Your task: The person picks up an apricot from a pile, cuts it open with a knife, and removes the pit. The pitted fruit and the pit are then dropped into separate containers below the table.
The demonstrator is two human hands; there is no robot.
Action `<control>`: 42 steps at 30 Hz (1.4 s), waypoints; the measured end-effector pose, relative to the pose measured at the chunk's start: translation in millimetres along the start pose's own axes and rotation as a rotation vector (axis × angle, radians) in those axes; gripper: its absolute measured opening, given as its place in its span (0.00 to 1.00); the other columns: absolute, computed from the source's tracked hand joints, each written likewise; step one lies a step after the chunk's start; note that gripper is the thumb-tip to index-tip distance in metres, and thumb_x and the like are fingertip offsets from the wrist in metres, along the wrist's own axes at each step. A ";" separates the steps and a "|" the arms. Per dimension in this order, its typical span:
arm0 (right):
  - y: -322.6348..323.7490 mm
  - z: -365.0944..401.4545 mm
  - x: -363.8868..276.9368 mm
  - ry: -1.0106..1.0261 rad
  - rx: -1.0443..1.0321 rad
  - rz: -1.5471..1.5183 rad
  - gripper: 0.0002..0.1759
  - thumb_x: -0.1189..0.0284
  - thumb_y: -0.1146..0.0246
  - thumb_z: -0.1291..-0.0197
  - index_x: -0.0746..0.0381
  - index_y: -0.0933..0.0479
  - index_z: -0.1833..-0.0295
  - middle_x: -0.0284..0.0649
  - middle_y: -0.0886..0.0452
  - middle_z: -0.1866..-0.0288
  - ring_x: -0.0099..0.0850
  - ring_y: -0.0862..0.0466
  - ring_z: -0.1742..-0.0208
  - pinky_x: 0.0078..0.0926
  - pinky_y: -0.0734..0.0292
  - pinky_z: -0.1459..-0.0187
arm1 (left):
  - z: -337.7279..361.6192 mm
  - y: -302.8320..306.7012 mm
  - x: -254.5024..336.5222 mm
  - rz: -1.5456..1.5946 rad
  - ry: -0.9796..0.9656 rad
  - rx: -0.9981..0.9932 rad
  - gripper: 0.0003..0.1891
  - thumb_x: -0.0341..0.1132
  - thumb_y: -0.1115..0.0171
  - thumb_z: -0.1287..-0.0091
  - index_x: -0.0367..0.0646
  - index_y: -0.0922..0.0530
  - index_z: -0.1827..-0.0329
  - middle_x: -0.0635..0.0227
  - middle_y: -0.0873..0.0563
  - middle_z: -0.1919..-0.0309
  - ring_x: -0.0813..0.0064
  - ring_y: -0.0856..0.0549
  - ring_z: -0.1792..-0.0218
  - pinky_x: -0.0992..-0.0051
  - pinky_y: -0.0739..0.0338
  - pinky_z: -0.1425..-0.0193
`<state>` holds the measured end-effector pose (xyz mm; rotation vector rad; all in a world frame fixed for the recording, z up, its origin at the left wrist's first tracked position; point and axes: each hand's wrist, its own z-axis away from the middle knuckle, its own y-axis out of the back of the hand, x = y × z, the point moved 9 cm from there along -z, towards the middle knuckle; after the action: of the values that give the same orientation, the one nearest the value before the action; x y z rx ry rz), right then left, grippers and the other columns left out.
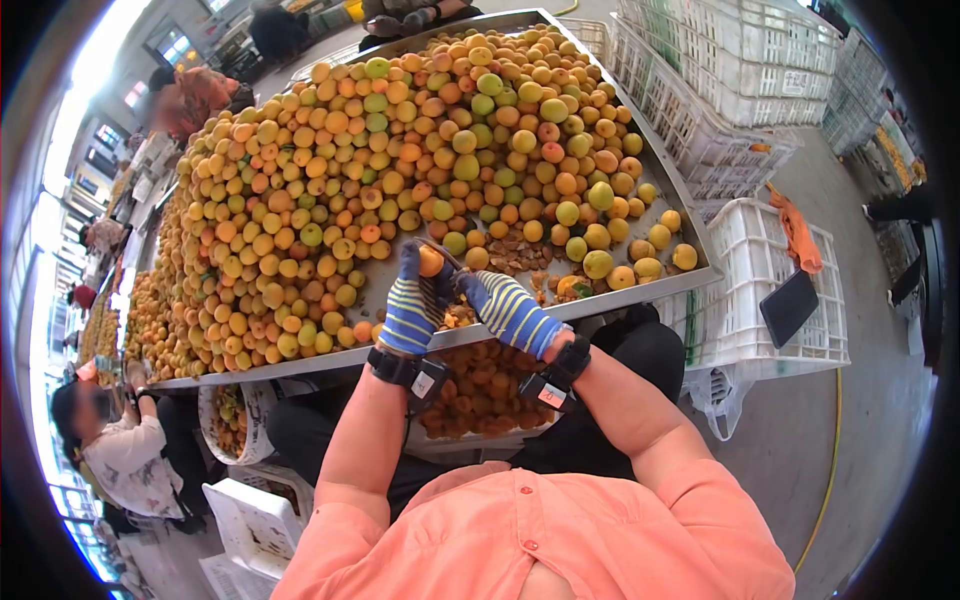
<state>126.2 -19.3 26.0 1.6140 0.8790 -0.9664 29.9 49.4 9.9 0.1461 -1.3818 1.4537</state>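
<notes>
Both my hands wear blue-and-yellow striped gloves and meet over the near edge of a metal tray (385,292) heaped with apricots (290,200). My left hand (412,305) is closed around one orange apricot (430,262). Close against it, my right hand (505,305) has its fingers bent inward beside the fruit; what they hold, if anything, is too small to make out. Just beyond my hands lies a small pile of brown pits (515,254). Below the tray edge, a container of opened orange fruit (480,385) sits between my knees.
White crates (750,60) are stacked at the upper right. Another crate (740,215) bears an orange cloth (797,235) and a dark flat object (789,306). At lower left are a white bucket (262,425), a white bin (245,520) and a seated person (130,450).
</notes>
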 end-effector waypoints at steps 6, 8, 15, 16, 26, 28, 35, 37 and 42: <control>-1.0 0.7 -6.9 -0.105 -0.073 0.118 0.20 0.63 0.48 0.31 0.72 0.23 0.58 0.60 0.21 0.65 0.55 0.21 0.62 0.44 0.27 0.62 | -4.1 5.0 1.7 -0.171 0.070 -0.111 0.21 0.52 0.39 0.34 0.42 0.25 0.52 0.70 0.19 0.64 0.77 0.18 0.65 0.78 0.20 0.63; -8.3 0.4 -0.3 -0.051 -0.103 0.179 0.22 0.60 0.47 0.32 0.72 0.23 0.58 0.60 0.21 0.67 0.55 0.20 0.62 0.44 0.27 0.62 | -5.9 5.8 6.1 -0.376 0.069 -0.177 0.20 0.50 0.39 0.33 0.42 0.24 0.53 0.71 0.20 0.64 0.80 0.19 0.65 0.81 0.21 0.64; 8.9 -1.7 -15.3 -0.092 0.029 0.157 0.22 0.58 0.46 0.32 0.70 0.24 0.58 0.59 0.20 0.69 0.54 0.20 0.62 0.45 0.27 0.62 | -0.5 -13.6 0.4 0.007 0.009 -0.217 0.26 0.53 0.41 0.33 0.36 0.26 0.49 0.60 0.17 0.57 0.71 0.18 0.57 0.76 0.20 0.56; 8.9 -1.1 -17.1 -0.104 0.030 0.169 0.21 0.58 0.47 0.32 0.69 0.24 0.58 0.58 0.20 0.69 0.54 0.19 0.63 0.45 0.26 0.62 | 4.7 -21.6 -3.8 0.086 0.055 -0.261 0.26 0.51 0.41 0.33 0.35 0.27 0.47 0.54 0.17 0.53 0.64 0.18 0.52 0.70 0.20 0.51; 6.6 4.2 -14.7 -0.071 -0.003 0.253 0.19 0.59 0.47 0.32 0.67 0.24 0.60 0.55 0.19 0.72 0.51 0.19 0.66 0.45 0.26 0.65 | 7.2 -25.7 11.8 -0.404 -0.181 -0.228 0.26 0.44 0.39 0.33 0.31 0.29 0.41 0.52 0.19 0.47 0.62 0.18 0.46 0.68 0.20 0.44; 6.8 2.4 -12.3 -0.083 0.004 0.259 0.19 0.59 0.46 0.33 0.66 0.24 0.58 0.53 0.19 0.72 0.50 0.18 0.67 0.44 0.26 0.66 | 0.2 -13.4 -5.2 -0.025 0.005 -0.181 0.31 0.53 0.42 0.33 0.30 0.28 0.42 0.51 0.19 0.47 0.63 0.17 0.49 0.68 0.20 0.45; 5.6 6.7 -19.9 -0.100 -0.002 0.333 0.19 0.59 0.45 0.33 0.66 0.25 0.54 0.52 0.19 0.73 0.50 0.18 0.69 0.45 0.26 0.67 | 12.7 -24.9 -6.8 -0.015 0.093 -0.339 0.29 0.53 0.45 0.31 0.30 0.26 0.46 0.50 0.19 0.50 0.65 0.16 0.56 0.68 0.18 0.52; 1.1 3.5 -13.0 -0.089 -0.001 0.270 0.20 0.59 0.45 0.33 0.68 0.24 0.57 0.55 0.20 0.73 0.51 0.19 0.68 0.45 0.26 0.67 | 3.4 -8.5 4.6 -0.295 -0.104 -0.215 0.24 0.47 0.44 0.30 0.31 0.26 0.46 0.51 0.19 0.49 0.64 0.17 0.54 0.68 0.17 0.53; -4.4 0.0 -11.3 -0.074 0.001 0.205 0.22 0.57 0.46 0.33 0.68 0.24 0.59 0.57 0.21 0.73 0.53 0.19 0.66 0.46 0.27 0.66 | 1.2 4.0 1.1 -0.142 -0.156 -0.145 0.26 0.49 0.45 0.30 0.33 0.29 0.42 0.53 0.21 0.45 0.58 0.20 0.46 0.65 0.21 0.44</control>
<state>117.6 -19.2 34.5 1.6234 0.6487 -0.8768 25.8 50.0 8.4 0.2641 -1.5657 1.2411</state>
